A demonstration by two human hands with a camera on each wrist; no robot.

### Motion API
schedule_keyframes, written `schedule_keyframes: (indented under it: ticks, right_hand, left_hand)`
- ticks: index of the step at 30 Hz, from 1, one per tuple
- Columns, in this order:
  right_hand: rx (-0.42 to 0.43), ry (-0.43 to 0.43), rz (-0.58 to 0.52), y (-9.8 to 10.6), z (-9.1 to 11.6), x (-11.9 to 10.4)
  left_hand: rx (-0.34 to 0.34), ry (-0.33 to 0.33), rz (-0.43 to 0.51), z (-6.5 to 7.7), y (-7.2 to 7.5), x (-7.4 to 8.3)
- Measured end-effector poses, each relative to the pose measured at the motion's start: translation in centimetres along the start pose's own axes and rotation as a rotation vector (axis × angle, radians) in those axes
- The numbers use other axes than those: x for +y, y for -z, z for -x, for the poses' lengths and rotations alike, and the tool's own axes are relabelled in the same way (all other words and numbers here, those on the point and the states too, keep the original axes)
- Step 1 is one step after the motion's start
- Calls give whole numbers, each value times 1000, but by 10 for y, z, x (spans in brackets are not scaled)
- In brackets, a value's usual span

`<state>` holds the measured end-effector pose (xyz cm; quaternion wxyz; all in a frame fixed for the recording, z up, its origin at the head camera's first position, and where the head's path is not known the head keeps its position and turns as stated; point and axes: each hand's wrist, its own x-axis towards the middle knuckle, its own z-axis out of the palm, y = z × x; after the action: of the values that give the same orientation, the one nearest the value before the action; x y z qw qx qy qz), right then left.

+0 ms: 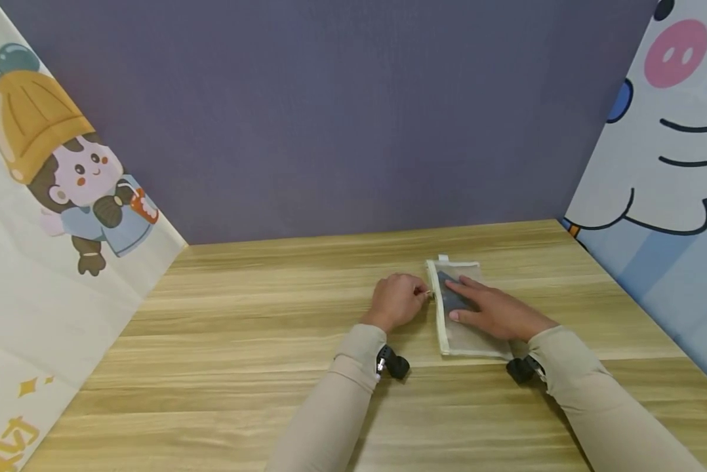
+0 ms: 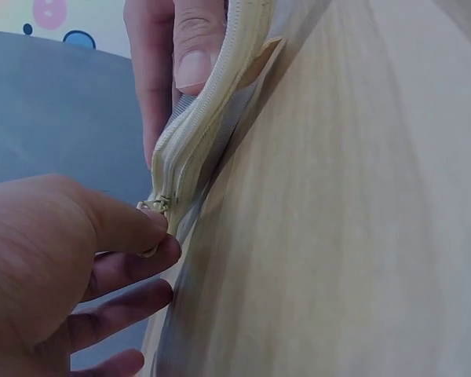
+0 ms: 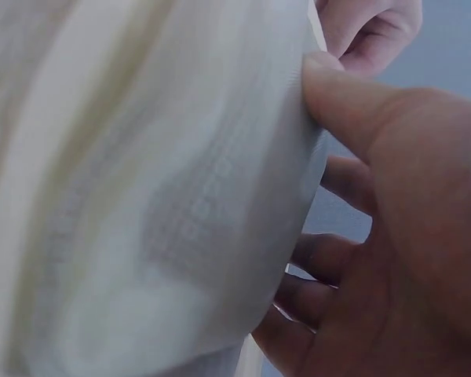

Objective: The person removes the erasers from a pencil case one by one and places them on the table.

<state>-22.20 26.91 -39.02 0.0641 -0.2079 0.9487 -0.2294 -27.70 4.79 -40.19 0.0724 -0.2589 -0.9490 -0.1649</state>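
Note:
A mesh zip pouch with pale edging lies on the wooden table, its zipper running along the left side. Something dark and flat shows through the mesh, partly covered by fingers. My left hand pinches the zipper pull between thumb and forefinger, beside the pouch's left edge. In the left wrist view, the zipper slider sits right above that thumb tip. With fingers spread and fairly straight, my right hand rests on top of the pouch. Its thumb touches the mesh in the right wrist view.
A white tab sticks out from the pouch's far edge. Behind the wooden table stands a dark grey-blue panel. Cartoon-printed sheets flank the table on the left and right.

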Motion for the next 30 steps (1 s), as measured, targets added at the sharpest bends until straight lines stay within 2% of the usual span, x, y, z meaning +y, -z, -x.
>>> schedule_keyframes:
  ticks: [30]
  right_hand:
    - [-1, -13, -7, 3, 0, 0]
  left_hand:
    - [-23, -13, 31, 4, 0, 1]
